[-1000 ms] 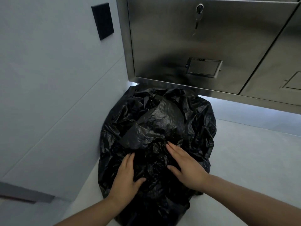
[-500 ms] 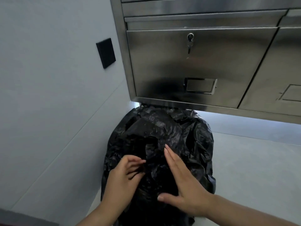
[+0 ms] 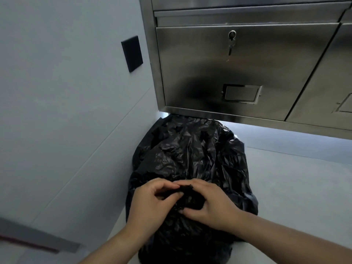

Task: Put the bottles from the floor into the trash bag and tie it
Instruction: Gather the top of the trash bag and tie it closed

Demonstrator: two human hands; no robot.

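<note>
A full black trash bag (image 3: 190,155) lies on the pale floor in the corner, its far end under the steel cabinet. Both hands meet on its near top. My left hand (image 3: 152,201) pinches a bunched strip of the black plastic between thumb and fingertips. My right hand (image 3: 211,202) curls over the same bunch from the right, fingers closed on the plastic. No bottles show; whatever the bag holds is hidden.
A stainless steel cabinet (image 3: 247,69) with a key in its lock hangs over the bag's far end. The grey wall (image 3: 66,111) with a black plate (image 3: 132,53) runs close on the left. Pale floor (image 3: 295,187) extends to the right.
Both hands went from lying flat and open on the bag to gripping a gathered piece of plastic at its top. The view tilted up, showing more cabinet.
</note>
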